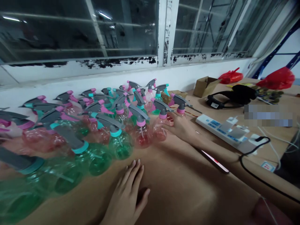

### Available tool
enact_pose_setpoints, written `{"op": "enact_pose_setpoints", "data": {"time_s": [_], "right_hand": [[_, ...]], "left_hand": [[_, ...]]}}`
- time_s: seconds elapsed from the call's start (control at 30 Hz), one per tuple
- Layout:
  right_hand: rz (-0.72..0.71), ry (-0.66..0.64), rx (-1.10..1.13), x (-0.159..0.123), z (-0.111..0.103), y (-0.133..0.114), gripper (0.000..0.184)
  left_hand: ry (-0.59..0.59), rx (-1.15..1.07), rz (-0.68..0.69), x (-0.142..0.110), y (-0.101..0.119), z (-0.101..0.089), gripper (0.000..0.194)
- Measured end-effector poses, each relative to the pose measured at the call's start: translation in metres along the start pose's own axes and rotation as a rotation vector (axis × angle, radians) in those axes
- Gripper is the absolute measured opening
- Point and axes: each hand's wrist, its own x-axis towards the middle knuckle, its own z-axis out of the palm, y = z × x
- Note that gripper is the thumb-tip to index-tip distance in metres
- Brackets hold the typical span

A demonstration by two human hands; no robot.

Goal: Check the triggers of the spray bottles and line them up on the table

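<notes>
My left hand (pixel 128 193) lies on the table with its fingers stretched out, holding nothing. Just beyond its fingertips stands a green spray bottle (pixel 120 147) with a turquoise collar. My right hand (pixel 180 126) is closed around a spray bottle (pixel 181 107) with a pink collar and grey head, at the right end of the group; the hand hides most of its body. Touching or close to those fingers is a pink spray bottle (pixel 160 129). Another pink spray bottle (pixel 142 136) stands to its left, among several rows of pink and green ones.
A white power strip (pixel 217 129) with plugged-in chargers and a black cable lies right of my right arm. A phone (pixel 215 161) is partly under that forearm. Behind are a cardboard box (pixel 205 87), a black strapped device (pixel 221 100) and red bags (pixel 277 78). Windows line the back wall.
</notes>
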Motion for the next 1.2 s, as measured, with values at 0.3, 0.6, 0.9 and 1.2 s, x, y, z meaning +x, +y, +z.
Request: {"op": "enact_pose_setpoints", "data": {"time_s": [0.3,0.6,0.9,1.2], "right_hand": [[-0.023,0.031,0.050,0.008,0.008,-0.001,0.047],[0.032,0.102,0.198,-0.030,-0.012,0.008,0.031],[0.262,0.264,0.204,-0.032,-0.034,0.061,0.037],[0.222,0.218,0.402,0.009,-0.017,0.065,0.031]], "left_hand": [[0.013,0.023,0.022,-0.001,-0.002,0.001,0.056],[0.029,0.068,0.057,-0.001,-0.005,0.004,0.060],[0.031,0.121,0.054,0.001,-0.007,0.001,0.068],[0.027,0.147,0.041,0.002,-0.004,-0.004,0.058]]}}
